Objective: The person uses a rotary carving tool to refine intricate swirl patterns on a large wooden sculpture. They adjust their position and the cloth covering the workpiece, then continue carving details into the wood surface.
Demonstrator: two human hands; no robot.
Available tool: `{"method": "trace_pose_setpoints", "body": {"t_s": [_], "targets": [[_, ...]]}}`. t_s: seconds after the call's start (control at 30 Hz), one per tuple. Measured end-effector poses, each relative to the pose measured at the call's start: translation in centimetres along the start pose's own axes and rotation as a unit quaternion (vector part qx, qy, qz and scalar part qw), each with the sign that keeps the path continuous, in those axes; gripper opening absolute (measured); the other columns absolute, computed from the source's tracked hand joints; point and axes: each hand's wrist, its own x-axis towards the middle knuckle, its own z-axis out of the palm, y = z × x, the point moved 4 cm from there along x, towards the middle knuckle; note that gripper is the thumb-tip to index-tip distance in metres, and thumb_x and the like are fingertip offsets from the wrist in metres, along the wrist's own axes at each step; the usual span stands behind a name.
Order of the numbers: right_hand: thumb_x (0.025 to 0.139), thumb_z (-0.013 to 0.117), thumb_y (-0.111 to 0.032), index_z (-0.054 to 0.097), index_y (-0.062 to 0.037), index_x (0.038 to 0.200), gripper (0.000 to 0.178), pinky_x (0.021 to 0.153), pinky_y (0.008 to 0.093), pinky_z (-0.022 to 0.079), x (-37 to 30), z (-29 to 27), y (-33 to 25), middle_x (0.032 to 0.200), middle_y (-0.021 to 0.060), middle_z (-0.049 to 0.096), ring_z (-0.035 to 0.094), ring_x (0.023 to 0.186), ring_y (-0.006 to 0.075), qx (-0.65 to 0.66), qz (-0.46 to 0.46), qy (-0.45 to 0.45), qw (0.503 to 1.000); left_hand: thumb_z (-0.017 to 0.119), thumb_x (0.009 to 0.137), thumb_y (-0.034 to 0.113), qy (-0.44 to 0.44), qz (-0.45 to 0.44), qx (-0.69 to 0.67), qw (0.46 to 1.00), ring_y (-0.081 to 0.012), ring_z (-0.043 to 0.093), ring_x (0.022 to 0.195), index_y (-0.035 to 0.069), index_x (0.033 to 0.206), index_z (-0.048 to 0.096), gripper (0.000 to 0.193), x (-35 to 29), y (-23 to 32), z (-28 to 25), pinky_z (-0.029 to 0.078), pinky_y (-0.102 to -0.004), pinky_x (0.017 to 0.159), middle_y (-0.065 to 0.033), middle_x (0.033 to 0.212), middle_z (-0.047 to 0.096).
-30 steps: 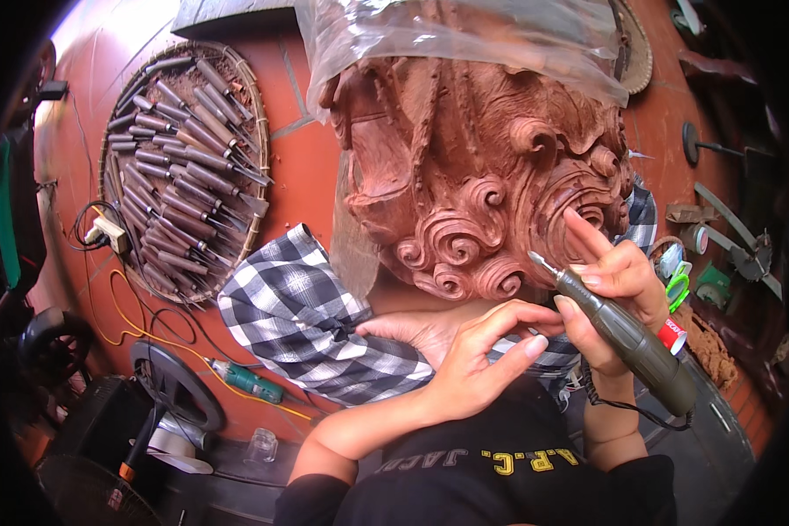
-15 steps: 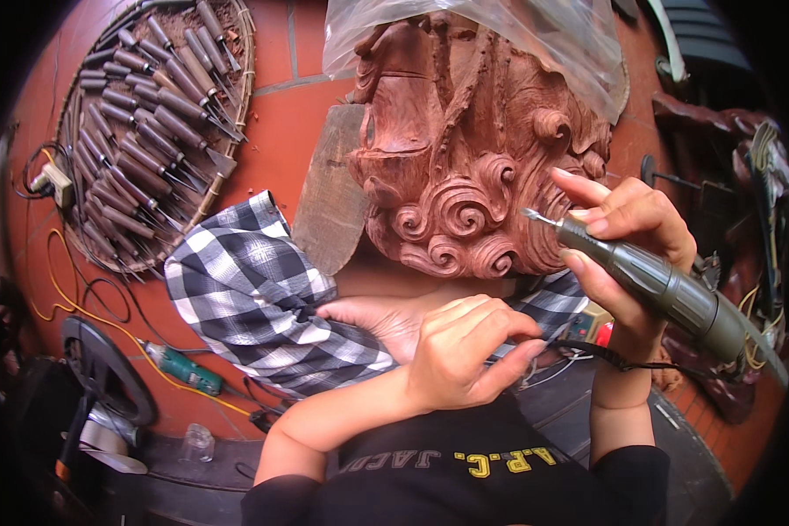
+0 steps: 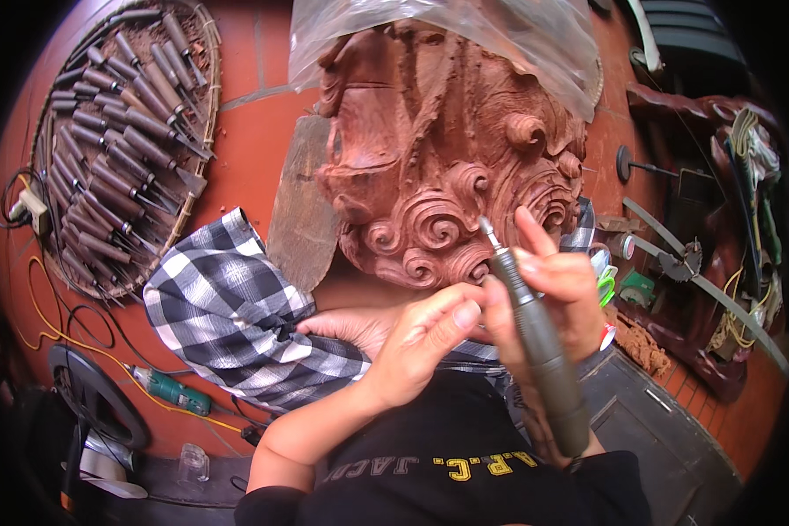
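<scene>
A dark green rotary handpiece (image 3: 543,355) is gripped in my right hand (image 3: 565,294), its body slanting up and left. Its slim metal burr (image 3: 488,231) points at the reddish wood carving (image 3: 451,114), in front of the scrolls; whether they touch I cannot tell. Beside the handpiece, my left hand (image 3: 421,342) has its fingers stretched out, the thumb alongside and the tips close to my right fingers. I see nothing held in it. Deep swirls cover the carving's near side, and a clear plastic sheet (image 3: 342,35) drapes over its far end.
A round woven tray (image 3: 203,114) of wooden-handled chisels (image 3: 118,149) lies at left. A wooden board (image 3: 300,210) sits beside the carving. A green power tool (image 3: 174,390) and an orange cord (image 3: 39,298) are at lower left. Carved dark wood (image 3: 719,359) stands at right.
My right hand has brought the handpiece left and tilted it more upright. The left hand has moved slightly left and unbent from its pinch near the black cord. The view has shifted a little.
</scene>
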Motion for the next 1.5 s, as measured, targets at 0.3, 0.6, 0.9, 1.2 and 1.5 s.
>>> {"method": "trace_pose_setpoints", "body": {"t_s": [0.3, 0.6, 0.9, 1.2, 1.5], "targets": [[0.078, 0.066, 0.008, 0.056, 0.007, 0.076, 0.01, 0.097, 0.0697, 0.044, 0.5, 1.0, 0.1, 0.073, 0.0144, 0.051, 0.067, 0.084, 0.0347, -0.071, -0.004, 0.071, 0.995, 0.047, 0.103, 0.026, 0.008, -0.124, -0.069, 0.99, -0.0162, 0.044, 0.127, -0.001, 0.144, 0.034, 0.051, 1.0, 2.6, 2.0, 0.033, -0.0322, 0.108, -0.0089, 0.136, 0.046], [0.078, 0.064, 0.01, 0.058, 0.0074, 0.076, 0.007, 0.085, 0.0519, 0.058, 0.1, 1.2, 0.7, 0.072, 0.0159, 0.052, 0.067, 0.07, 0.0317, -0.049, 0.027, 0.082, 0.995, 0.043, 0.103, 0.024, 0.052, -0.166, -0.084, 0.981, -0.0191, 0.042, 0.13, -0.004, 0.145, 0.03, 0.052, 1.1, 3.0, 2.4, 0.031, -0.0353, 0.11, -0.013, 0.139, 0.044], [0.077, 0.065, 0.006, 0.056, 0.0076, 0.082, 0.01, 0.087, 0.0588, 0.056, -0.1, 1.7, 1.3, 0.075, 0.0163, 0.052, 0.059, 0.067, 0.024, -0.017, 0.051, 0.079, 0.995, 0.042, 0.104, 0.025, 0.06, -0.162, -0.077, 0.982, -0.0203, 0.043, 0.13, -0.004, 0.144, 0.031, 0.05, 1.5, 3.3, 2.3, 0.032, -0.0356, 0.11, -0.0135, 0.138, 0.045], [0.078, 0.063, 0.004, 0.059, 0.0066, 0.087, 0.01, 0.071, 0.0406, 0.059, 0.3, 1.6, 1.1, 0.08, 0.0194, 0.055, 0.07, 0.083, 0.0389, -0.027, 0.071, 0.058, 0.995, 0.042, 0.102, 0.028, 0.086, -0.154, -0.045, 0.983, -0.0189, 0.052, 0.123, 0.002, 0.143, 0.036, 0.049, 1.6, 3.6, 2.2, 0.038, -0.0347, 0.108, -0.0106, 0.135, 0.051], [0.075, 0.063, 0.004, 0.061, 0.0069, 0.088, 0.013, 0.079, 0.0438, 0.059, 1.4, 1.5, 0.7, 0.078, 0.0194, 0.056, 0.069, 0.075, 0.0343, -0.034, 0.067, 0.044, 0.996, 0.04, 0.104, 0.027, 0.062, -0.13, -0.069, 0.987, -0.0215, 0.049, 0.125, -0.001, 0.139, 0.038, 0.045, 1.9, 4.2, 2.2, 0.036, -0.0364, 0.108, -0.0139, 0.132, 0.052]]}}
